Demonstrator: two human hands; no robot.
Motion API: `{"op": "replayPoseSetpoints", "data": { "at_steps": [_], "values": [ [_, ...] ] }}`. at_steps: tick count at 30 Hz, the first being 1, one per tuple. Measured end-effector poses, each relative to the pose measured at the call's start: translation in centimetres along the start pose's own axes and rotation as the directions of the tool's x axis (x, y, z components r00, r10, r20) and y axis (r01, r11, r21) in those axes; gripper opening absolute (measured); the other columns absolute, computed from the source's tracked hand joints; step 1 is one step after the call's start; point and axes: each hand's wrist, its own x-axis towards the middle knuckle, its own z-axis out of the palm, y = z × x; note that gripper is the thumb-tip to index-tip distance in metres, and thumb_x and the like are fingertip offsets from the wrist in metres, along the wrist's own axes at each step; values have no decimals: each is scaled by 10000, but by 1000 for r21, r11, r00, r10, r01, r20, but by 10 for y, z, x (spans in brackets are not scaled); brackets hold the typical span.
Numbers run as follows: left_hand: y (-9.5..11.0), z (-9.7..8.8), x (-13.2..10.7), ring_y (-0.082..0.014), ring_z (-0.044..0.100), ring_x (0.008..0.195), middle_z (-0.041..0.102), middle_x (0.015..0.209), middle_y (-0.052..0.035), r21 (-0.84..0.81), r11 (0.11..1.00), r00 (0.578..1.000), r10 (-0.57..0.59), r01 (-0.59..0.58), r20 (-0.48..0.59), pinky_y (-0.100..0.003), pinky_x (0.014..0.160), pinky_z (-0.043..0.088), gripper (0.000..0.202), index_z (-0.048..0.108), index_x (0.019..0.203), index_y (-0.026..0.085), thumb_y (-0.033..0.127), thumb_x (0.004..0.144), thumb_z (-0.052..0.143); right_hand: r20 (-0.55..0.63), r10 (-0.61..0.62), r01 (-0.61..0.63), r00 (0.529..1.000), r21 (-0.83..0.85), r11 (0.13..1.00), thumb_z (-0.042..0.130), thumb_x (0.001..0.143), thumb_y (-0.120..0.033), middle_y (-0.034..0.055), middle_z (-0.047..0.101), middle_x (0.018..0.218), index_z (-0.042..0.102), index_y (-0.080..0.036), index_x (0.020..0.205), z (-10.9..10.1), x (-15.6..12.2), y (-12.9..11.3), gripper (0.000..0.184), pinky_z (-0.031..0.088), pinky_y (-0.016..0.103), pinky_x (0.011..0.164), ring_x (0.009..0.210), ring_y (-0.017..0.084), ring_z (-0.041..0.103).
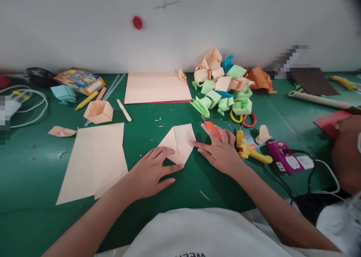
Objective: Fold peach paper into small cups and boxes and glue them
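Observation:
A small peach sheet of paper [184,136] with crease lines and a folded-in left side lies on the green table. Spread over its left and lower edge is my left hand [153,170], fingers apart. My right hand [218,149] rests at the paper's right edge, its index finger touching it and the other fingers stretched out. Beside those fingers lies an orange cutter [212,129], partly hidden by my right hand; whether the hand touches it I cannot tell. Larger peach sheets [96,159] lie to the left, partly under my left forearm.
Folded paper pieces [222,84] are heaped at the back right, near scissors [248,119]. A yellow glue gun [248,149] and a purple power box [287,157] with cables sit right. At left are a peach paper box [98,112] and a marker [124,110]. Another person's arm [348,155] shows far right.

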Motion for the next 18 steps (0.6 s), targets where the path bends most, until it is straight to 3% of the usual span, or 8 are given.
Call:
{"op": "replayPoseSetpoints", "data": {
  "at_steps": [10, 14, 18],
  "values": [
    [-2, 2, 0, -329, 465, 1350, 505, 1419, -86, -24, 1000, 999, 7, -8, -46, -556, 1073, 453, 372, 639, 1329, 368, 325, 962, 591, -64, 30, -35, 997, -64, 997, 487, 1031, -383, 63, 354, 1631, 660, -402, 1326, 7, -4, 0, 342, 291, 671, 1068, 1396, 412, 327],
    [-6, 0, 0, -302, 505, 1322, 552, 1370, -75, -62, 998, 997, 16, -21, -78, -514, 1054, 481, 306, 710, 1229, 359, 275, 968, 574, -62, 69, -73, 996, -64, 995, 460, 1026, -339, 110, 359, 1629, 517, -289, 1486, 6, -4, 6, 467, 301, 667, 1074, 1366, 413, 360],
    [-13, -6, -3, -274, 542, 1292, 603, 1310, -72, -120, 990, 993, 59, -72, -106, -474, 1074, 475, 217, 771, 1061, 305, 249, 954, 590, -9, -30, 30, 1000, -7, 1000, 459, 983, -172, 91, 339, 1640, 389, -304, 1563, 0, 3, 11, 599, 326, 626, 1094, 1400, 373, 347]
  ]
}}
